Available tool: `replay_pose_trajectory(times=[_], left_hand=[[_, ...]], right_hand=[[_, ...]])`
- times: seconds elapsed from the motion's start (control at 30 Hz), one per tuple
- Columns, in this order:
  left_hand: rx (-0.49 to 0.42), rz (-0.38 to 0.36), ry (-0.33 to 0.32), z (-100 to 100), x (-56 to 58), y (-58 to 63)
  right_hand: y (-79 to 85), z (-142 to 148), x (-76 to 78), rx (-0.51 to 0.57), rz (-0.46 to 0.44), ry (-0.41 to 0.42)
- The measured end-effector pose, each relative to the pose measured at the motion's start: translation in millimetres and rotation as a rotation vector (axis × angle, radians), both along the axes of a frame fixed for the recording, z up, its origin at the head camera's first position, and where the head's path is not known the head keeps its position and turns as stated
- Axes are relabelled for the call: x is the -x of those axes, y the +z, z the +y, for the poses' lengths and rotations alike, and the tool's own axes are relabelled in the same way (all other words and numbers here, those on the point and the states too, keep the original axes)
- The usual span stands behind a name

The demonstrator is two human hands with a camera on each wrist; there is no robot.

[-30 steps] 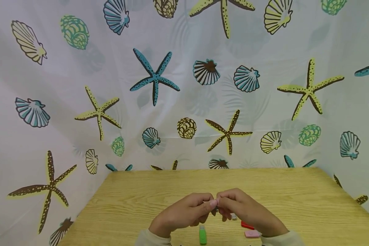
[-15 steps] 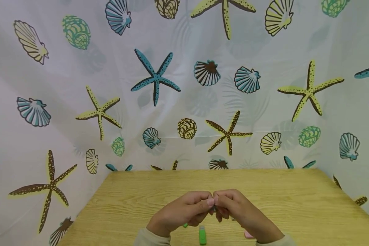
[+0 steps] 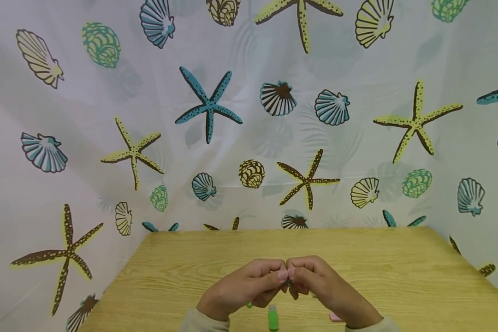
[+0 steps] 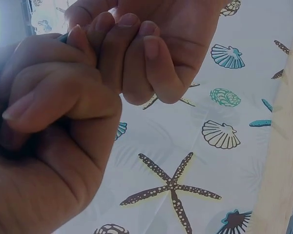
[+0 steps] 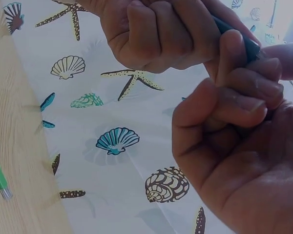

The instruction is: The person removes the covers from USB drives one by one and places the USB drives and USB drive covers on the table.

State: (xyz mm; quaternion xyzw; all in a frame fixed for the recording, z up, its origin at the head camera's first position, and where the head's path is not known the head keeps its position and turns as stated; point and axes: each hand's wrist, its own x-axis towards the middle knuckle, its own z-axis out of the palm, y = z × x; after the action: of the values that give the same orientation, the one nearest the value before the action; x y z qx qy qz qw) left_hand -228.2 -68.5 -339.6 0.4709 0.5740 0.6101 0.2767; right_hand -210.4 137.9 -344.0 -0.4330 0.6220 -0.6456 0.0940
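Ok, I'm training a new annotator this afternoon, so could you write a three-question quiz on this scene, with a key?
1. True or false: the left hand and right hand are raised over the table, fingers curled.
2. What colour is the stick below the hands in the head view, its metal plug pointing away from the person? a) blue b) green c) orange
3. Which view shows most of the teal thing between the fingers?

Key: 1. True. 2. b. 3. Right wrist.

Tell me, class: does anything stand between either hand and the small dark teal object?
Nothing visible does: the left hand and the right hand both grip the dark teal object directly, though they hide part of it.
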Motion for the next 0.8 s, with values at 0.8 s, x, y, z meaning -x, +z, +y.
replay_pose_trajectory(times=[0.8], left_hand=[[0.131,-0.041,0.122,-0.4,2.1,1.3]], right_hand=[[1.8,10.3,4.4,-0.109,0.095,-0.193]])
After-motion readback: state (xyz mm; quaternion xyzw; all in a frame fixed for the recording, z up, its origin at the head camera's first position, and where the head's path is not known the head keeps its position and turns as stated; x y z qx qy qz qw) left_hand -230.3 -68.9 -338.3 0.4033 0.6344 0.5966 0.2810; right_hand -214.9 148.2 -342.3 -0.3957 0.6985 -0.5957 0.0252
